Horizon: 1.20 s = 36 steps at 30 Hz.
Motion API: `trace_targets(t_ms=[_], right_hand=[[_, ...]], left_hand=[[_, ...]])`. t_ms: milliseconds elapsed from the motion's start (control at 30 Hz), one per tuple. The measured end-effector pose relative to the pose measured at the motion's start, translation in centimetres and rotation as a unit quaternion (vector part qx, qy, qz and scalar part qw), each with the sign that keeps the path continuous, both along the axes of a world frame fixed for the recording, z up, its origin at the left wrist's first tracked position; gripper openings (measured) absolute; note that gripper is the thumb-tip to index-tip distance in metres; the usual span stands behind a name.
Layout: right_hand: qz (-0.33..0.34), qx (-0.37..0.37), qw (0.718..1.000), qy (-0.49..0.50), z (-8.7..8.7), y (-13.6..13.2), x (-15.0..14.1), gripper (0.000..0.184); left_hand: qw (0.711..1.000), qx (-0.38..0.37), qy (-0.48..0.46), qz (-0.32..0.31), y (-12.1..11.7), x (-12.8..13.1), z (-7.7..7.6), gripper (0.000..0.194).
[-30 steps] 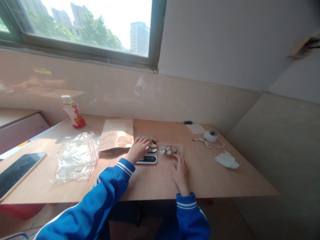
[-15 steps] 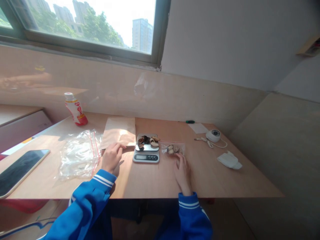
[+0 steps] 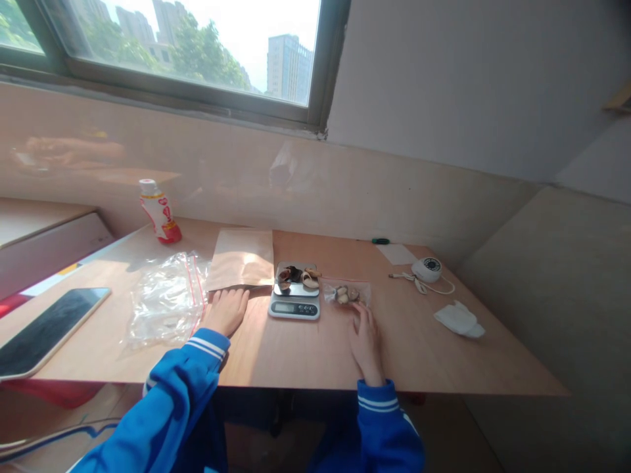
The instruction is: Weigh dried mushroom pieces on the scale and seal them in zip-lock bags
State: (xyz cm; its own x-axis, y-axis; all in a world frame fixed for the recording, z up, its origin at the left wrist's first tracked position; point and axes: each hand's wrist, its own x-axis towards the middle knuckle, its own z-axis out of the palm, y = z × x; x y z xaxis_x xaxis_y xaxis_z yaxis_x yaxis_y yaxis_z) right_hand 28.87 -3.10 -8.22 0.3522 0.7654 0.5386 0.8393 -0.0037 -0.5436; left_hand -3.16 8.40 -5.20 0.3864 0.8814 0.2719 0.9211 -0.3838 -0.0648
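A small digital scale (image 3: 294, 311) lies in the middle of the table, with dried brown and pale pieces (image 3: 298, 277) on its metal plate. To its left is a flat brown paper bag (image 3: 243, 256). My left hand (image 3: 227, 311) rests flat at that bag's near edge, fingers stretched out and holding nothing. On the scale's right lies a small clear zip bag (image 3: 362, 292) with several pale and brown pieces inside. My right hand (image 3: 365, 335) lies on the table, its fingertips at the zip bag's near edge, fingers loosely extended and not gripping.
Clear plastic zip bags (image 3: 165, 302) and a phone (image 3: 49, 332) lie on the left. Behind them stands a red-and-white bottle (image 3: 160, 213). On the right are a small white device with a cable (image 3: 426, 269), a crumpled tissue (image 3: 459, 319), a paper sheet (image 3: 397, 254) and a green-handled tool (image 3: 380, 241).
The view has shifted slightly, so the scene sits a little further right. My left hand has flattened onto the table by the paper bag. My right hand stays by the zip bag.
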Motion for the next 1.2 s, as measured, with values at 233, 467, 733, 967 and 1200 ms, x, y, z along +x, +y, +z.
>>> trace_targets(t_ms=[233,467,733,967,1200], right_hand=[[-0.002,-0.006,1.000,0.003,0.2,0.0,-0.1,0.035],[0.002,-0.011,1.000,0.008,0.1,0.0,0.0,0.035],[0.004,-0.009,1.000,0.001,0.0,0.0,0.1,0.035],[0.007,0.000,1.000,0.006,0.1,0.0,0.1,0.034],[0.008,0.003,1.000,0.006,0.0,-0.1,0.1,0.034]], left_hand=[[0.998,-0.034,0.043,0.040,0.0,0.6,1.0,0.032],[0.996,-0.032,0.012,0.084,0.0,0.7,1.0,0.034],[0.998,-0.002,-0.026,0.061,0.3,0.3,0.5,0.034],[0.995,0.013,-0.101,0.013,1.1,-0.9,-1.0,0.034],[0.984,0.074,-0.159,-0.011,1.0,-0.8,-1.3,0.033]])
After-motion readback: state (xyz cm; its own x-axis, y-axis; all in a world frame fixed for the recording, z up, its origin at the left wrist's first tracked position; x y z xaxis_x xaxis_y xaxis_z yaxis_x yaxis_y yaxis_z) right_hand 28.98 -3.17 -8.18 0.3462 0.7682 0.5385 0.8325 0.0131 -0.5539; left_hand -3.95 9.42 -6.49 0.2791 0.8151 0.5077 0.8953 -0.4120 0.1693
